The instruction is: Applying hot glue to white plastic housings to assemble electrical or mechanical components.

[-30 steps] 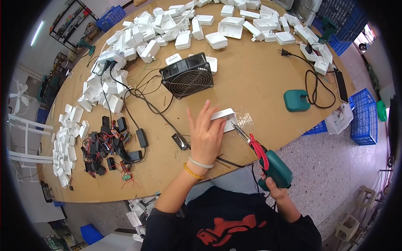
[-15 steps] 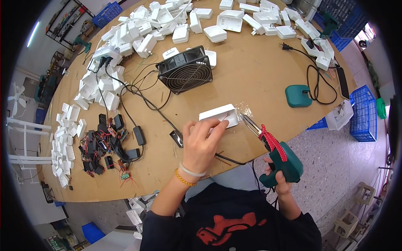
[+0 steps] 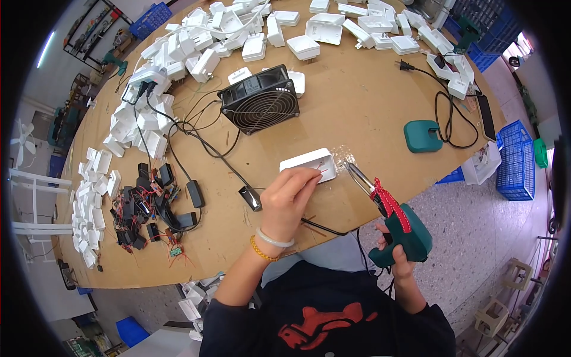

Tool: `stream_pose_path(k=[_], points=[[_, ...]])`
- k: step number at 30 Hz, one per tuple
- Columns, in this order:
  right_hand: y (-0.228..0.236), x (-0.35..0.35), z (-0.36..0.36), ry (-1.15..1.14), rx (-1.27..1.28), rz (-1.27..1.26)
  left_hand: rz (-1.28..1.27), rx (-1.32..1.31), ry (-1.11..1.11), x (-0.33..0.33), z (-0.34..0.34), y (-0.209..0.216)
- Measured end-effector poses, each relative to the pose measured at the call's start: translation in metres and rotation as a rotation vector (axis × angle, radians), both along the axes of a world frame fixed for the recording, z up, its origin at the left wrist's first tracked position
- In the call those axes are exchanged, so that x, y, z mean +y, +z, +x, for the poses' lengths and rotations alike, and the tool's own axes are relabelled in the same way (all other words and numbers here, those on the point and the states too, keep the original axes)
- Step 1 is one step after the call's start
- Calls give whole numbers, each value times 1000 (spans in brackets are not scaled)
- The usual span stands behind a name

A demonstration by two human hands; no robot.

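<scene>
A white plastic charger case [image 3: 301, 160] lies hollow side up on the table before me. My left hand [image 3: 286, 199] reaches over its near edge, thumb and fingertips pinched together on what looks like a thin red wire [image 3: 322, 171] inside the case. In my right hand [image 3: 402, 262] is a green soldering gun [image 3: 410, 235], gripped by its handle, with a red white-stitched ribbon [image 3: 391, 205] tied along it. Its long metal prongs point at the right end of the case, just short of it. Solder-like specks [image 3: 344, 156] are scattered beside the case.
A black fan [image 3: 260, 101] stands beyond the case. White cases [image 3: 232, 24] pile up along the far and left sides. Black parts with wires [image 3: 146, 208] lie at left, near a cable with an inline switch [image 3: 194, 193]. A green block [image 3: 422, 137] sits at right.
My left fingers have drawn together in a tighter pinch at the case. The prongs have shifted slightly right, away from the case's end. The whole view has slid a little.
</scene>
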State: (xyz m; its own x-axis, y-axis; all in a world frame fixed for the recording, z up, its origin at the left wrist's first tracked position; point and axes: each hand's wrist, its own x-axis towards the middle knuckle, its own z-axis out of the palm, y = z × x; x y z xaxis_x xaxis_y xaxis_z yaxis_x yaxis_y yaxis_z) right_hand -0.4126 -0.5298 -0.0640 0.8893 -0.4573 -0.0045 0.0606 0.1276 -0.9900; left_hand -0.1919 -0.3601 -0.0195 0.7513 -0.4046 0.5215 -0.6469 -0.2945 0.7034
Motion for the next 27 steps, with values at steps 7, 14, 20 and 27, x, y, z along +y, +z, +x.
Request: stream_pose_path(k=[7,14,20,27], points=[[-3,-1,-1,2,-1,-16,294,-266,113,-7,-2,11],[-5,-2,-4,-32,3,-16,154,-254,128,-5,-3,8],[-8,-1,-6,-69,11,13,54,-201,95,-2,0,5],[0,-1,1,-55,27,3,230,-303,201,-3,-2,5]])
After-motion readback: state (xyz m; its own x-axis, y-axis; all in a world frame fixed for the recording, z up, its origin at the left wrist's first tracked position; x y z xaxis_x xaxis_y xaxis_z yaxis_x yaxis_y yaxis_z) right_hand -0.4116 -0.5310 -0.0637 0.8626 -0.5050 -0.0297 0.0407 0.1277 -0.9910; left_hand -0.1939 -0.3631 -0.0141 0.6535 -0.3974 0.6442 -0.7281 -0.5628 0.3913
